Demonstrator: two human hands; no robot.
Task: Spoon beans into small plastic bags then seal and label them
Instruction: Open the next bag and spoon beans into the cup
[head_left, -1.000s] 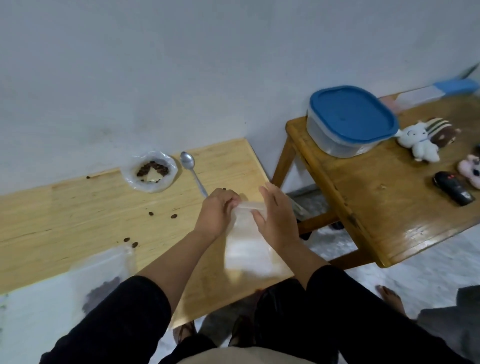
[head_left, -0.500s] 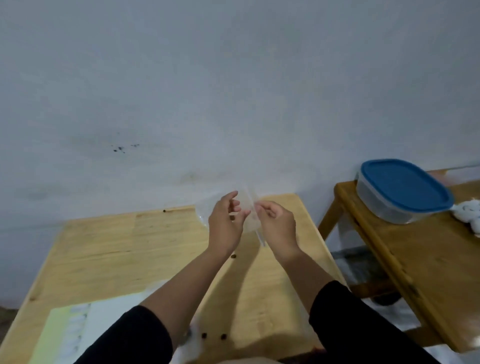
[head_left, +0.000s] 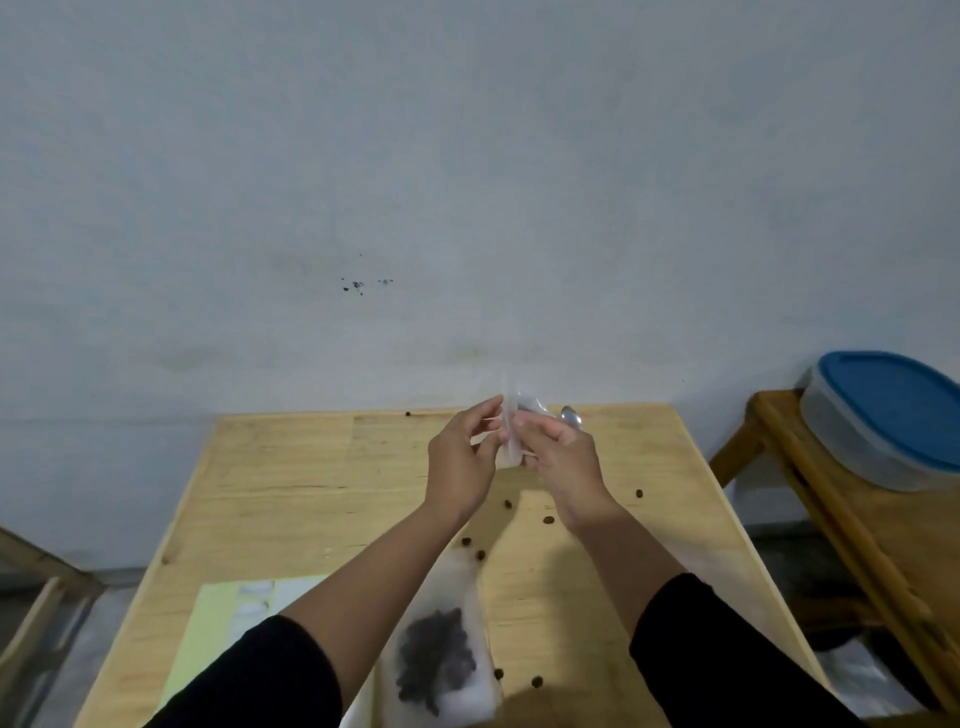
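So, quick rundown of what's on the table:

Left hand (head_left: 460, 467): raised above the wooden table (head_left: 291, 499), fingertips pinching the left edge of a small clear plastic bag (head_left: 510, 436).

Right hand (head_left: 563, 462): pinching the same bag from the other side, thumb and fingers closed on the plastic.

Small clear plastic bag: held upright in the air between both hands, seen nearly edge-on, over the far part of the table. Can't tell whether there's anything inside.

Filled bag (head_left: 439, 654): lying flat near the front edge of the table, under the left forearm, with a dark heap of beans in it.

Loose beans (head_left: 507, 503): scattered on the wood, some just below the hands, a couple beside the filled bag, one at the far edge by the wall.

Spoon (head_left: 571, 417): bowl peeking out just behind the right hand's fingers.

Label sheet (head_left: 223, 623): pale yellow-green, flat at the front left of the table.

Container with a blue lid (head_left: 893, 415): sitting on a second wooden table off to the right, well apart from the hands.
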